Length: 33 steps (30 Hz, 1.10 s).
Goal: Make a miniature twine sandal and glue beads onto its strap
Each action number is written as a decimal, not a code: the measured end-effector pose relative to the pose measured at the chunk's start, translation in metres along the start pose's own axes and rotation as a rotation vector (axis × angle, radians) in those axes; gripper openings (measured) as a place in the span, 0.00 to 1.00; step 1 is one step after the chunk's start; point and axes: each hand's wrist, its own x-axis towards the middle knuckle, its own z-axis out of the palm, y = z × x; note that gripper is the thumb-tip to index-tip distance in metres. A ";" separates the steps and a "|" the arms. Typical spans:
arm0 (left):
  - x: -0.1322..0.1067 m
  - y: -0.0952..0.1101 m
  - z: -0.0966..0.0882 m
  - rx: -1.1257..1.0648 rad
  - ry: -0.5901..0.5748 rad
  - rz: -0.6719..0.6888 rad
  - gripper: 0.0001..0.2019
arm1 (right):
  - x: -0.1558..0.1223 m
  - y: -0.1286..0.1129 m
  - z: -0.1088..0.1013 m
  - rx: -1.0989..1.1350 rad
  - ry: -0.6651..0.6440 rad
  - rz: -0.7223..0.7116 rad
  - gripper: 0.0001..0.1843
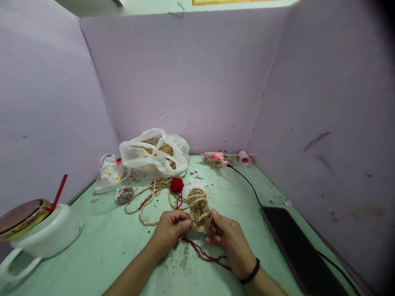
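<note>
A small slipper-shaped piece of coiled straw braid [199, 209] is held up between my two hands. My left hand [173, 227] pinches its lower left edge, thumb in front. My right hand [230, 238] grips the right edge between thumb and fingers, and a dark band circles that wrist. Red yarn [205, 254] trails below the piece, from my left hand toward the right. Beyond my left hand, a long straw braid [148, 222] lies in loops on the table. A red yarn ball [177, 185] rests against it.
A white plastic bag [154, 164] of straw stands at the back. The pink glue gun [220, 158] lies on brown woven pieces, its cord running to a dark phone-like slab [299, 246]. A lidded white mug [52, 234] with a red straw sits left, near a bag of beads [124, 195].
</note>
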 end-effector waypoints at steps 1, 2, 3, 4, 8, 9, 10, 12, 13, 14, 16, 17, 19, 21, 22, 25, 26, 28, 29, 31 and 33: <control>0.000 0.000 0.000 0.005 -0.003 -0.002 0.16 | 0.000 -0.001 0.000 -0.028 -0.004 -0.004 0.21; -0.001 0.000 0.001 0.010 -0.005 -0.004 0.16 | -0.001 -0.001 0.000 -0.053 -0.004 -0.005 0.22; -0.001 0.000 0.001 0.015 -0.008 -0.005 0.15 | -0.001 -0.002 0.000 -0.073 -0.002 -0.002 0.21; -0.001 0.000 0.001 0.019 -0.014 -0.008 0.15 | -0.001 -0.003 0.000 -0.087 -0.001 0.004 0.21; -0.001 0.001 0.001 0.035 -0.036 -0.022 0.15 | 0.000 -0.004 0.001 -0.095 -0.013 0.006 0.16; -0.001 0.001 0.001 0.037 -0.040 -0.025 0.15 | 0.001 -0.005 0.001 -0.096 -0.025 -0.001 0.15; -0.001 0.001 0.001 0.038 -0.042 -0.029 0.15 | 0.001 -0.005 0.001 -0.098 -0.037 -0.006 0.14; 0.000 0.001 0.000 0.036 -0.047 -0.037 0.16 | 0.000 -0.006 0.000 -0.104 -0.067 -0.020 0.13; 0.000 0.001 0.000 0.033 -0.049 -0.042 0.16 | 0.000 -0.007 0.000 -0.107 -0.082 -0.029 0.13; 0.001 0.000 0.000 0.029 -0.053 -0.048 0.16 | -0.001 -0.008 0.000 -0.111 -0.099 -0.040 0.13; 0.002 0.000 -0.002 0.020 -0.064 -0.057 0.17 | -0.001 -0.009 0.000 -0.116 -0.131 -0.073 0.16; 0.002 -0.001 -0.002 0.014 -0.071 -0.060 0.17 | -0.002 -0.010 0.000 -0.114 -0.141 -0.088 0.17; 0.003 0.000 -0.004 0.006 -0.088 -0.064 0.17 | -0.001 -0.010 0.000 -0.090 -0.135 -0.097 0.20; 0.003 0.000 -0.004 0.001 -0.096 -0.065 0.17 | 0.000 -0.010 0.000 -0.042 -0.109 -0.063 0.21; 0.003 0.001 -0.004 -0.001 -0.096 -0.065 0.17 | 0.000 -0.010 -0.001 -0.018 -0.095 -0.027 0.21; 0.001 0.001 -0.002 -0.006 -0.081 -0.066 0.17 | -0.002 -0.010 -0.002 0.021 -0.075 0.083 0.20; 0.000 0.001 0.000 -0.009 -0.074 -0.067 0.17 | -0.002 -0.009 -0.002 0.021 -0.072 0.110 0.20; 0.000 0.000 0.002 -0.014 -0.060 -0.068 0.16 | -0.003 -0.008 -0.003 0.012 -0.067 0.145 0.19; 0.000 0.000 0.003 -0.016 -0.053 -0.067 0.16 | -0.002 -0.007 -0.004 0.009 -0.065 0.156 0.19; 0.000 -0.001 0.005 -0.017 -0.034 -0.065 0.15 | 0.001 -0.002 -0.008 0.007 -0.062 0.169 0.18; 0.000 -0.002 0.005 -0.023 -0.012 -0.066 0.14 | 0.009 0.004 -0.016 0.009 -0.054 0.174 0.16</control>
